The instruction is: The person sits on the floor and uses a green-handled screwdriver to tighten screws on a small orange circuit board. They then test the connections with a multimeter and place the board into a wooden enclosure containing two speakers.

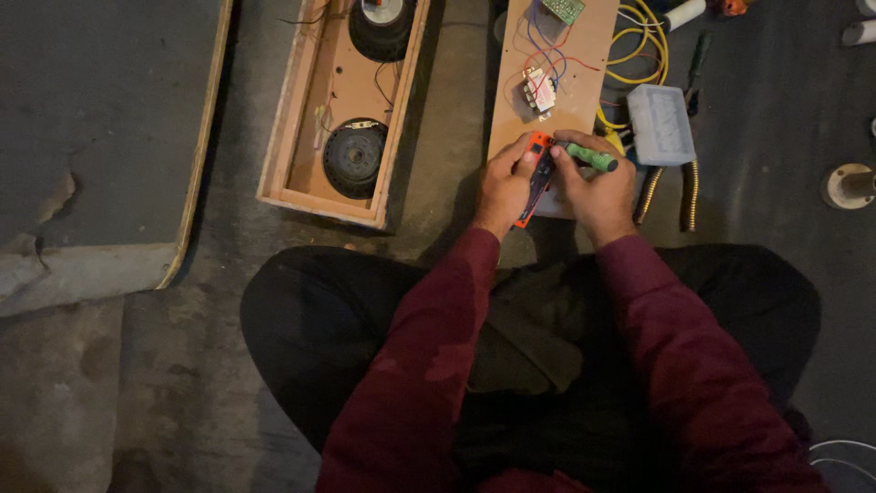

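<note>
The person sits cross-legged on the floor (109, 383), both hands meeting just ahead of the knees over the near end of a wooden panel (584, 55). The left hand (502, 183) is closed around a small orange and black device (537, 178), its fingers wrapped along the left edge and the thumb on top. The right hand (593, 187) is closed on a green-handled screwdriver (591, 158), the handle lying across its fingers and pointing right, the tip turned in toward the device; the tip itself is hidden between the hands.

The device looks light and rigid, a thin plastic shell that would likely crack or slip if squeezed hard; holding it by the long edges, as the left grip does, seems the safest hold. The screwdriver's ribbed handle should give a sure, non-slip purchase.

Just right of the right grip lie a pale plastic box (661, 123) and pliers (671, 192). Beyond both grips the panel carries a small white module (539, 91), a green circuit board (564, 8) and loose yellow wires (639, 46). Well to the left of the left grip stands an open wooden speaker box (342, 110).
</note>
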